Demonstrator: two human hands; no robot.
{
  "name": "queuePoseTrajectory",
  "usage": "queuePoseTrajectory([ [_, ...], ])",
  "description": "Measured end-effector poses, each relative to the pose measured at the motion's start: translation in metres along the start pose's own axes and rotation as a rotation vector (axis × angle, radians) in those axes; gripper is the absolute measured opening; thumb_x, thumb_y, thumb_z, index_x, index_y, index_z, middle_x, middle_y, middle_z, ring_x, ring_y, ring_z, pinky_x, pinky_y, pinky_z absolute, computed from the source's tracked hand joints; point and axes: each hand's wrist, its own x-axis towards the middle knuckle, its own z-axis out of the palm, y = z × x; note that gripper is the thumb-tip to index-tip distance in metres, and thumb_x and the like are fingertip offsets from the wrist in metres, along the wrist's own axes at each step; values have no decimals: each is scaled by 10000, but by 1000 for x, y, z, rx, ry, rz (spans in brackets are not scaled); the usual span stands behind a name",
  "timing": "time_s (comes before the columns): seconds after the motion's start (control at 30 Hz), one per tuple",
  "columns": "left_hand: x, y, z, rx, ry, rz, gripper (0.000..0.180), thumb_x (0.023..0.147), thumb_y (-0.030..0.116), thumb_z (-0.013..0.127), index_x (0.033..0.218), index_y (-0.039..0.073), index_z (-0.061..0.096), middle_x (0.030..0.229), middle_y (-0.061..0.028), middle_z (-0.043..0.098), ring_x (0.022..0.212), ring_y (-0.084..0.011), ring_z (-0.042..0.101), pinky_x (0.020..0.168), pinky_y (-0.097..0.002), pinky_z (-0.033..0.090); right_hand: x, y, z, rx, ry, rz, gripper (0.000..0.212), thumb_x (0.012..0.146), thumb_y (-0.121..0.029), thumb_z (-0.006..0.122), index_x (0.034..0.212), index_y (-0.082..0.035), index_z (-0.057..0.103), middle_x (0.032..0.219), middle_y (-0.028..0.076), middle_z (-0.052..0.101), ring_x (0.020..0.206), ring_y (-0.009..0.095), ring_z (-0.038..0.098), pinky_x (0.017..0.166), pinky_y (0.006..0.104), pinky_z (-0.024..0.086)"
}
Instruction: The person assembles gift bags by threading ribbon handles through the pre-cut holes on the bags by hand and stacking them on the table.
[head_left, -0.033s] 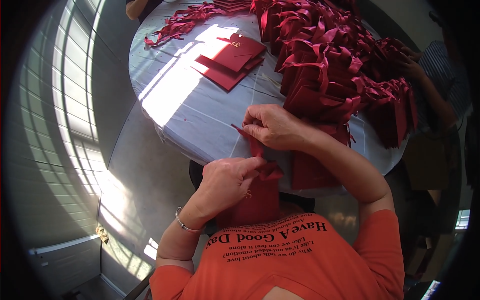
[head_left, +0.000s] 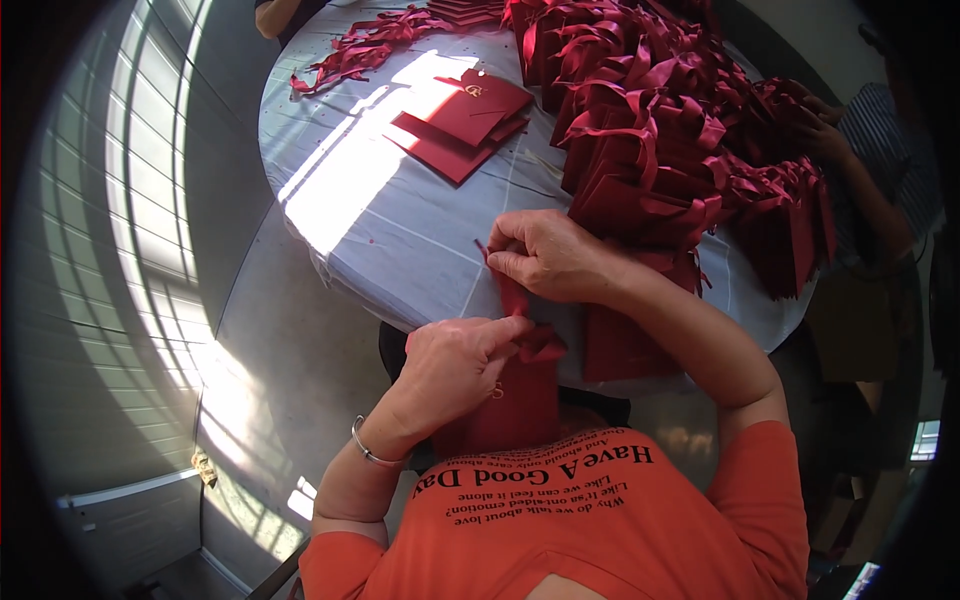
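Observation:
A dark red paper gift bag [head_left: 520, 405] with a gold mark stands against my front, below the table's near edge. Red ribbon [head_left: 513, 297] rises from its top, with a loop [head_left: 543, 346] beside it. My left hand [head_left: 450, 362] is closed, thumb and forefinger pinching the ribbon just above the bag. Farther up, my right hand [head_left: 545, 256] pinches the same ribbon near its end, and a short tip sticks out past the fingers. Between the two hands the ribbon runs fairly straight. My left palm and lower fingers are partly hidden.
On the round white-covered table [head_left: 400, 240], many ribboned red bags [head_left: 650, 130] crowd the right side. Flat red bags [head_left: 470, 125] lie mid-left, loose ribbons [head_left: 365, 45] behind. Another red bag [head_left: 625, 340] lies under my right forearm. A co-worker's hand [head_left: 825, 135] touches bags at right.
The ribbon tip beyond my right fingers has swung slightly upward and shows less length. Both hands and the bag are nearly where they were.

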Motion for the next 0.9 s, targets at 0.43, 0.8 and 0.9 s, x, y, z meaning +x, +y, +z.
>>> queuePoseTrajectory([
  [0.43, 9, -1, -8, 55, -178, -75, 315, 835, 93, 645, 1134, 181, 694, 851, -110, 704, 778, -318, 680, 690, -406, 538, 16, 17, 12, 98, 82, -17, 100, 860, -45, 714, 943, 8, 704, 880, 104, 652, 787, 179, 641, 716, 294, 521],
  [0.8, 10, -3, -7, 37, -145, -77, 245, 859, 135, 635, 1086, 169, 721, 789, -137, 683, 749, -330, 670, 664, -423, 524, 23, 9, 11, 17, 210, -69, 199, 885, -58, 693, 1063, 26, 671, 1013, 156, 672, 953, 208, 671, 795, 319, 534],
  [0.9, 9, -4, -6, 30, -127, -63, 228, 863, 156, 636, 1073, 167, 724, 784, -139, 682, 748, -335, 669, 672, -427, 525, 9, 5, 7, 6, 302, -203, 230, 888, -56, 684, 1097, 33, 650, 1062, 169, 668, 1022, 237, 666, 811, 323, 531],
])
